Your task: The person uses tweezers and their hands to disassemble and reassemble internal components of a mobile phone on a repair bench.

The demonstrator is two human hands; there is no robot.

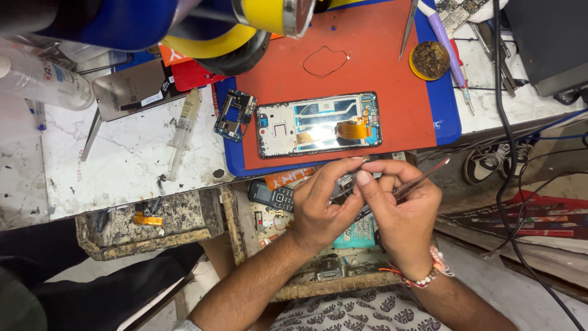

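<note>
My left hand [323,205] and my right hand [401,211] meet over an open wooden drawer, just below the bench edge. Between the fingertips of both sits a small metal phone part [345,184]. The right hand also grips metal tweezers [422,178], their tips pointing toward the part. On the red mat [380,55] above lies an opened phone frame [318,124] with an orange flex cable showing. A small circuit board [234,115] rests on the blue mat edge left of it.
A keypad phone [272,196] lies in the drawer [318,270]. A syringe [184,132], a phone back panel [131,89] and a clear bottle [43,76] lie at left. Spare tweezers [409,27], a round flux tin [430,59] and black cables [508,153] are at right.
</note>
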